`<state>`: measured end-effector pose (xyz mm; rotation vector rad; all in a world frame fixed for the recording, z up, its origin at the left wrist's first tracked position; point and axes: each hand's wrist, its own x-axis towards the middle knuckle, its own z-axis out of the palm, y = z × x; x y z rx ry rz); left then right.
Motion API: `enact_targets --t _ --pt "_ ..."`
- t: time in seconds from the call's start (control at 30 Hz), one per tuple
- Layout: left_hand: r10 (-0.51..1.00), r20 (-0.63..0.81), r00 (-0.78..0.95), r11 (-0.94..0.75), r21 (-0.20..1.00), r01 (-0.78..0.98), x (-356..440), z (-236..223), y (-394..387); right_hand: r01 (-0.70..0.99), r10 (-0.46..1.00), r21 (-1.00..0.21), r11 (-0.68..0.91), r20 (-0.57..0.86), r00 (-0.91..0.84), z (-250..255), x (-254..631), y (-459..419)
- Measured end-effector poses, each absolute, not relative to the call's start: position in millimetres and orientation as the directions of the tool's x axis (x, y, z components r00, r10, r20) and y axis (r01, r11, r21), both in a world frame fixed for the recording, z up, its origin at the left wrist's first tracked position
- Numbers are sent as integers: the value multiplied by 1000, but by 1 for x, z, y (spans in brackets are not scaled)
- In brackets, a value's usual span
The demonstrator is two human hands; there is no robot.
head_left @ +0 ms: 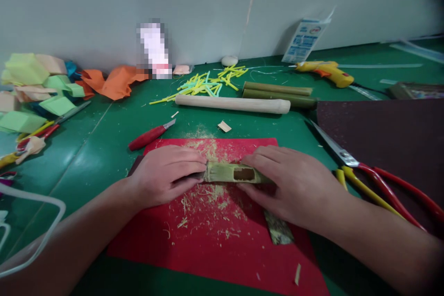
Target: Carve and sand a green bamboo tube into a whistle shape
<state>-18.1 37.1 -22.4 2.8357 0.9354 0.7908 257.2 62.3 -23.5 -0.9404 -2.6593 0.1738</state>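
Level over a red sheet lies a green bamboo tube with a rectangular hole cut in its side. My right hand is closed around its right part, beside the hole. At the tube's left end, my left hand is closed on a dark brown piece that looks like sandpaper; most of it is hidden under the palm and fingers. Fine bamboo dust and shavings are scattered under and around the tube. A flat strip with mottled bark lies below my right wrist.
A red-handled knife lies beyond my left hand. Large scissors rest near my right forearm on a dark brown sheet. Behind are a pale stick, bamboo pieces, yellow straw bits, a yellow glue gun and colored paper.
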Motion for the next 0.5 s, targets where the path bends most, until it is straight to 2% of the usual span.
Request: enact_targets --t 0.13,0.37,0.5 --pt "565 423 708 -822 218 525 -20 -20 36 597 625 -190 779 292 -724 -23 257 62" --pt "392 479 786 -879 -56 473 -19 -13 32 586 572 -77 807 348 -743 -21 257 60" --pt "368 433 823 -885 -109 453 -18 -11 25 558 532 -41 829 367 -763 -19 255 58"
